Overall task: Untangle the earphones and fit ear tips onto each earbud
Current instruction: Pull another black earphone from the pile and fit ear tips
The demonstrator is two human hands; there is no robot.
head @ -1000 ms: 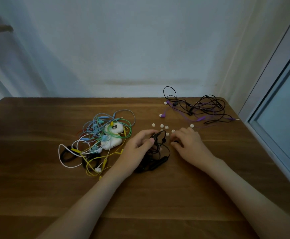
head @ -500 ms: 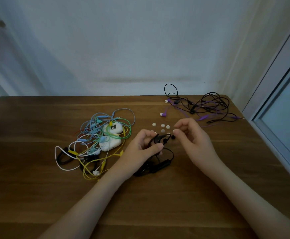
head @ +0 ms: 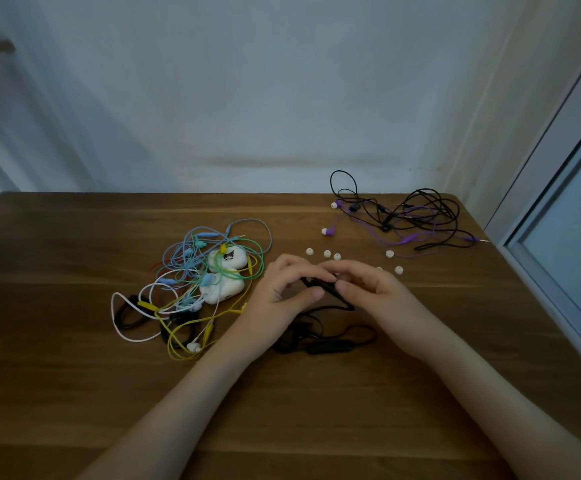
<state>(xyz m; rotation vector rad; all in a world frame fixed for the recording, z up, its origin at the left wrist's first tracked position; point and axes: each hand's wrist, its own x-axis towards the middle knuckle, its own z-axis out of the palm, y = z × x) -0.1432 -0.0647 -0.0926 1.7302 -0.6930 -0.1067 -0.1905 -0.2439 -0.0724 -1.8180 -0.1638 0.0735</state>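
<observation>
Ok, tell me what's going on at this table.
A person is working on the black earphones: the left hand and right hand both pinch one end above the table, the rest of the cord trailing on the wood. Loose white ear tips lie just beyond the hands. A colourful tangle lies on the left, a purple and black pile far right.

Open surface [head: 74, 393] runs along the near edge. A coloured earphone tangle [head: 192, 282] blocks left of centre, black-and-purple earphones [head: 403, 216] the far right corner, loose ear tips [head: 327, 253] between.
</observation>
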